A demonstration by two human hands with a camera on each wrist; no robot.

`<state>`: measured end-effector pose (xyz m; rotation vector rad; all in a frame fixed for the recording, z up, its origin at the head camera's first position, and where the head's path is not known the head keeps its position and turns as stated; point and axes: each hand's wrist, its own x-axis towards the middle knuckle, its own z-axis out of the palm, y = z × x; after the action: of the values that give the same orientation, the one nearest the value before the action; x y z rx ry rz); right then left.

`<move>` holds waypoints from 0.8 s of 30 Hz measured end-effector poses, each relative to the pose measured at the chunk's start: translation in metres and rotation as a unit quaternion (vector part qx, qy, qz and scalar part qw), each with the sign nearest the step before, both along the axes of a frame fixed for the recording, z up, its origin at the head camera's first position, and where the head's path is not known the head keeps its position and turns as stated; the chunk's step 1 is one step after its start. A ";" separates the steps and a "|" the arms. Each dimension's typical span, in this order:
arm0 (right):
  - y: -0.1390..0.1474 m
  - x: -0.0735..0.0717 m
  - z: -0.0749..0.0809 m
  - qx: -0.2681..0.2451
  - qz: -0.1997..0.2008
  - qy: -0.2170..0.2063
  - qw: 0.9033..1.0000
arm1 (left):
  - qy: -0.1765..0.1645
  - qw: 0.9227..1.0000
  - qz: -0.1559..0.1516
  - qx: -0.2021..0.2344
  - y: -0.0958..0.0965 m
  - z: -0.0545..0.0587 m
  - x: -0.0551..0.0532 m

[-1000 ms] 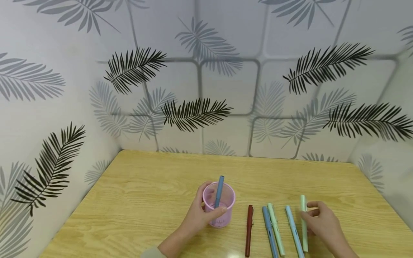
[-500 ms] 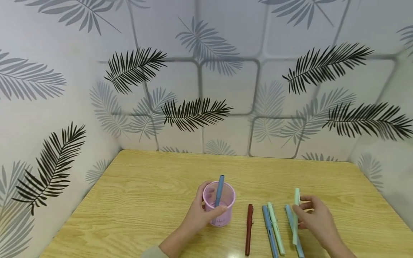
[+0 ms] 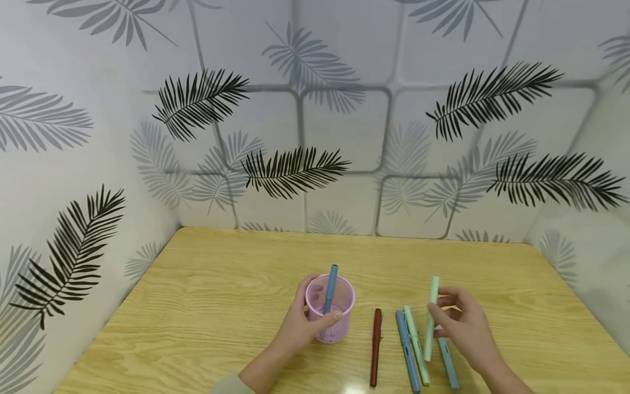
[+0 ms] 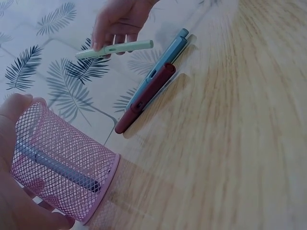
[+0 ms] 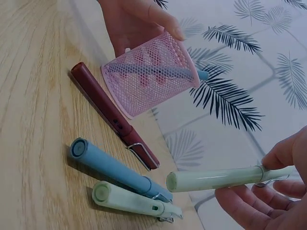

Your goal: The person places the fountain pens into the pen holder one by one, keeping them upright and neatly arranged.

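Observation:
My left hand [image 3: 306, 324] grips a pink mesh pen cup [image 3: 339, 330] standing on the table, fingers round its far side and thumb across the near side. One blue pen [image 3: 331, 289] leans inside, its end above the rim. My right hand [image 3: 466, 323] pinches a pale green pen [image 5: 216, 178] between thumb and fingers, raised off the table and tilted. Below it lies a light blue pen [image 3: 449, 365], partly hidden by the hand. To the left, a second blue pen [image 3: 408, 350] and a second green pen [image 3: 417, 346] lie side by side, then a dark red pen [image 3: 376, 347].
The wood-grain table [image 3: 221, 284] meets a leaf-patterned wall [image 3: 344, 126] at the back. More patterned wall rises along the left and right sides. The dark red pen lies closest to the cup.
My right hand has lifted the pale green pen from the right end of the row and carried it left over the light blue pen. My left hand stays on the cup.

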<state>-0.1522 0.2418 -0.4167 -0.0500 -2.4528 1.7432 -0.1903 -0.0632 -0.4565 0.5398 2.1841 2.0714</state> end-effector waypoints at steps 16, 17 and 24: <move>-0.031 -0.003 0.009 -0.038 0.031 0.110 0.993 | -0.014 0.999 -0.026 -0.023 -0.003 0.007 0.000; -0.033 -0.004 0.009 -0.042 0.033 0.111 0.992 | -0.010 0.999 -0.026 -0.029 -0.003 0.007 -0.001; -0.045 -0.006 0.011 -0.077 0.044 0.105 0.991 | 0.003 0.998 -0.029 -0.047 -0.004 0.008 -0.001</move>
<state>-0.1584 0.1967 -0.4056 0.2174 -2.2001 1.8649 -0.1916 -0.0674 -0.4484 0.5937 2.2283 1.9290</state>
